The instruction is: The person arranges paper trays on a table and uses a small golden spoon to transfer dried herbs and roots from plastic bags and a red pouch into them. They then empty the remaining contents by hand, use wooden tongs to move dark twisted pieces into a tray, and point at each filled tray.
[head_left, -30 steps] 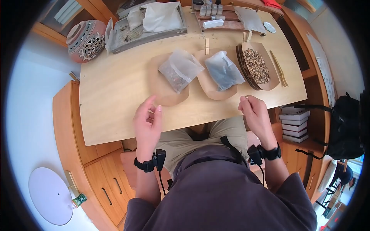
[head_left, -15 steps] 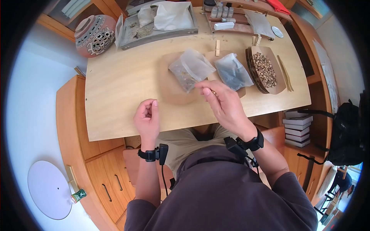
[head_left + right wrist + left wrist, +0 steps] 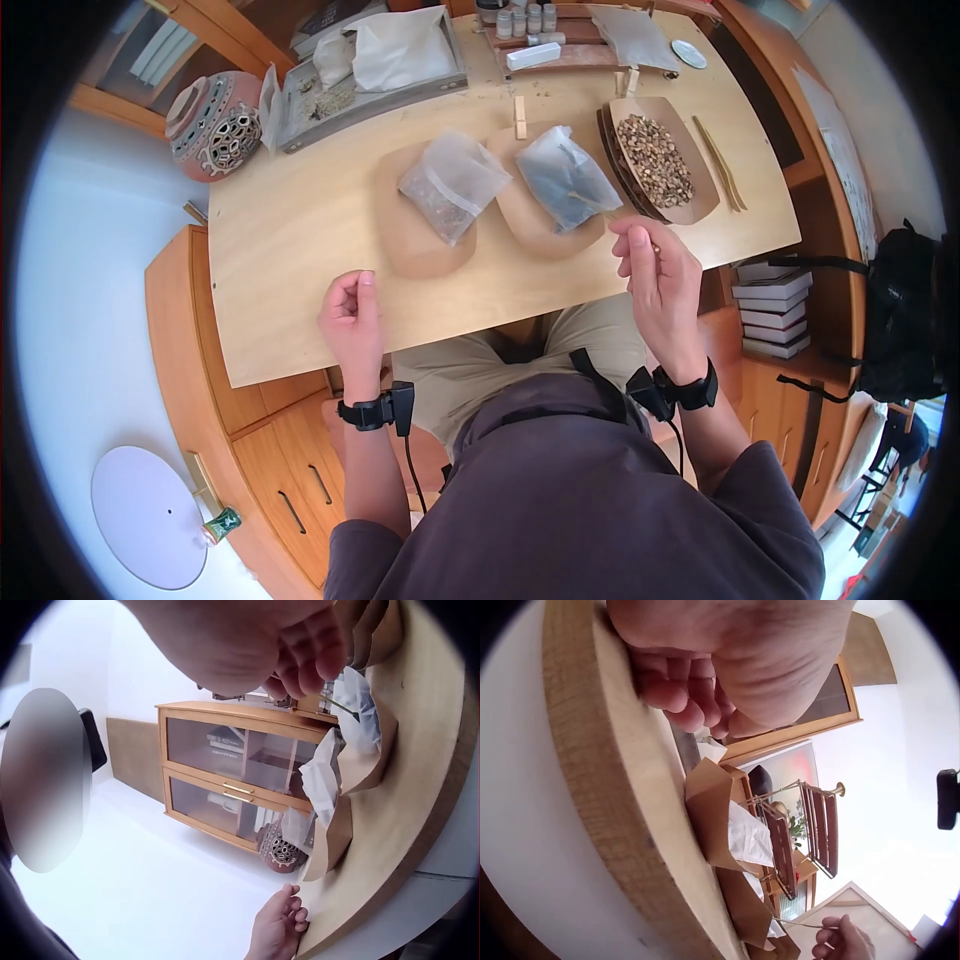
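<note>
Slender, brass-coloured tool (image 3: pixel 339 706), long axis oblique: from the right hand (image 3: pixel 660 275) it extends away from the person and toward their left, its dark working end directed at the translucent white bag with dark contents (image 3: pixel 562 185). Contact between tip and contents cannot be determined. The right hand grips the tool between thumb and fingers. The left hand (image 3: pixel 354 325), fingers loosely curled and thumb laid over them, holds nothing, near the front edge of the pale wooden table (image 3: pixel 290 250). The tool lies ahead of the right hand, well apart from the left, above the middle brown paper tray (image 3: pixel 548 240).
</note>
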A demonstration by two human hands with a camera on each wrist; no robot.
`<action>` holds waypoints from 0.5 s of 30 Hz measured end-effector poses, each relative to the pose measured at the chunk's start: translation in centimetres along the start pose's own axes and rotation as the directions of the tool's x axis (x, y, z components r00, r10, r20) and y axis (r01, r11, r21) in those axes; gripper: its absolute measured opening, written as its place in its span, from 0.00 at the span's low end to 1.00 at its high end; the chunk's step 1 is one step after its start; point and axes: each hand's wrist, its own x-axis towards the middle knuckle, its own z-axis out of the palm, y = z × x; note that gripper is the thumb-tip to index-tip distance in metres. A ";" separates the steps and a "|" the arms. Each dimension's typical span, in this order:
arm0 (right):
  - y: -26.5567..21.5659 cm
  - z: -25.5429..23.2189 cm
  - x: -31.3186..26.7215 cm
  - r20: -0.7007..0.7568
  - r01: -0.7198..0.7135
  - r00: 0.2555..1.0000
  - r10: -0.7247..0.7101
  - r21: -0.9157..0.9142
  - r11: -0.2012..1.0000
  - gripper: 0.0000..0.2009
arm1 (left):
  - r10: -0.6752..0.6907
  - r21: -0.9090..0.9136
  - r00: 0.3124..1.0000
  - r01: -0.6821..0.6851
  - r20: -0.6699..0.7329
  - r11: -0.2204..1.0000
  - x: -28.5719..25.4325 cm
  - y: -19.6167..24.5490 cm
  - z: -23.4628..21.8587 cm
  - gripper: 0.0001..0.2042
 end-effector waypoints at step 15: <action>-0.7 -0.7 -0.2 -0.019 0.101 0.995 -0.100 0.104 0.989 0.10 | 0.122 0.426 0.918 -0.289 0.378 0.857 1.5 10.1 5.8 0.13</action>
